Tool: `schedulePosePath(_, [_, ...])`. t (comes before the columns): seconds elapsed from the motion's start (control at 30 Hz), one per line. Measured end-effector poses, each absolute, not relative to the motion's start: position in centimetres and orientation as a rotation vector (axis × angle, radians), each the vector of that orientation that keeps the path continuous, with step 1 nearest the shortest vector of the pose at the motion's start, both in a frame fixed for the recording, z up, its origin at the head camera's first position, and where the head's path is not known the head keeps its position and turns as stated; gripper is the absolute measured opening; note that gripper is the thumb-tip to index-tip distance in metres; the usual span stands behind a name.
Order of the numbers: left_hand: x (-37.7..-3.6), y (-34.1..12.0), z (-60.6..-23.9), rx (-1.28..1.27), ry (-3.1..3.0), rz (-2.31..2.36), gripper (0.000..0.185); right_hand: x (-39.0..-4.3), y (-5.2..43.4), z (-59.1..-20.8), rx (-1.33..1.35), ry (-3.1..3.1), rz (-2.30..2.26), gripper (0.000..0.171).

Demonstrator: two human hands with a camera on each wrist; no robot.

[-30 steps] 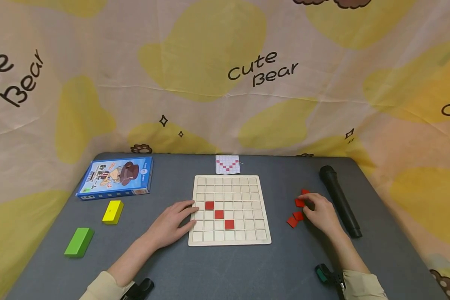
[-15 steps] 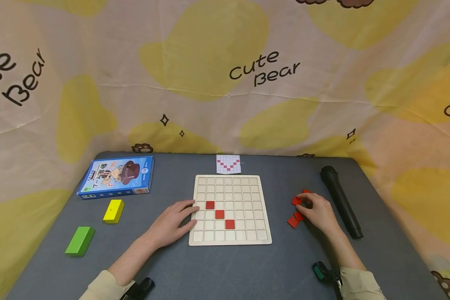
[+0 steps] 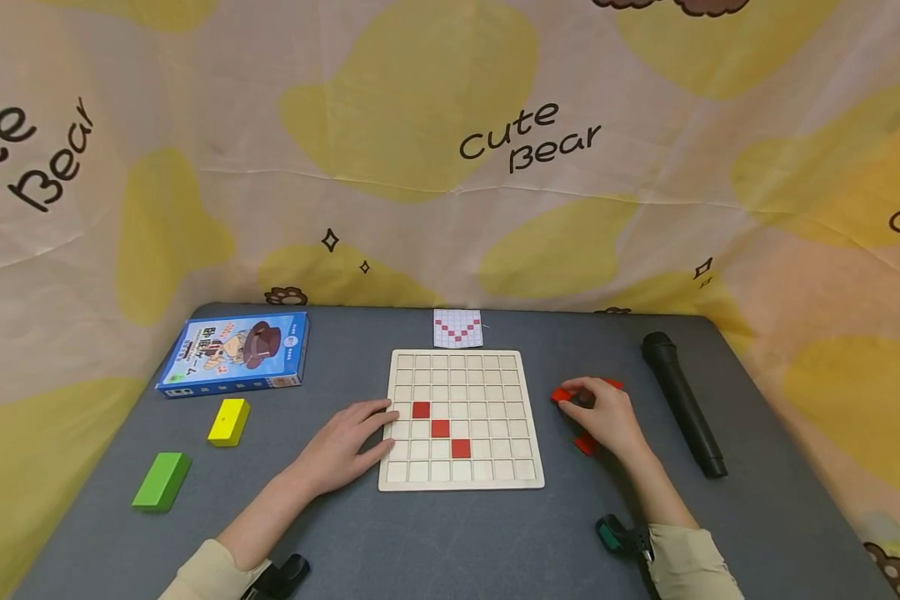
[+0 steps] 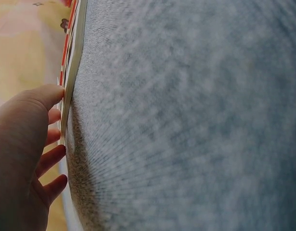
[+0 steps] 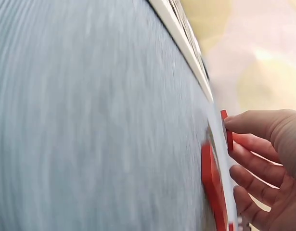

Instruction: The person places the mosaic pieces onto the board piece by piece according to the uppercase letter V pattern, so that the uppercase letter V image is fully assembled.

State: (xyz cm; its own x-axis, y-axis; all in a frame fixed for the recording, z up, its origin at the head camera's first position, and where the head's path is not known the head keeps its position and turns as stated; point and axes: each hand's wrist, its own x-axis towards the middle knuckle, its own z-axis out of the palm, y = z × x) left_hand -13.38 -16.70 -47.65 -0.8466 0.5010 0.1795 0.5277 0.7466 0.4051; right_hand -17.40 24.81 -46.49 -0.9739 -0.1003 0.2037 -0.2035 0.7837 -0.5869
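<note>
A pale grid board (image 3: pixel 487 417) lies mid-table with three red square tiles set in its cells, stepping diagonally down to the right. My left hand (image 3: pixel 337 450) rests at the board's left edge, its fingertips touching the rim with the fingers fairly straight. Between thumb and fingers, my right hand (image 3: pixel 606 419) pinches a red tile (image 5: pixel 227 130), to the right of the board. Other loose red tiles (image 3: pixel 586 444) lie on the table under and beside that hand, which partly hides them.
Behind the board is a small pattern card (image 3: pixel 457 328) with a pink V of squares. A blue box (image 3: pixel 232 354), a yellow block (image 3: pixel 228 422) and a green block (image 3: pixel 162 482) sit at left. At right lies a black microphone (image 3: pixel 682 404).
My right hand has picked a red tile from the loose ones and carried it left toward the board. The left hand stays in place at the board's edge.
</note>
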Motion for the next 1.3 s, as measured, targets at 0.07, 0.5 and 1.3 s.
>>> schedulePosePath(0.07, [-13.4,-16.7,-47.7,-0.845,-2.883,-0.686,0.047,-17.5,23.9,-46.5,0.253,-2.806,0.997,0.028])
schedulePosePath(0.5, [-13.3,-16.7,-47.8,-0.826,-2.874,-0.681,0.053,-18.2,17.5,-46.1,0.336,-2.78,1.2,0.027])
schedulePosePath(1.3, [-13.3,-16.5,-47.7,-0.778,-2.938,-0.687,0.055,-19.5,7.3,-46.5,0.635,-2.797,1.313,0.023])
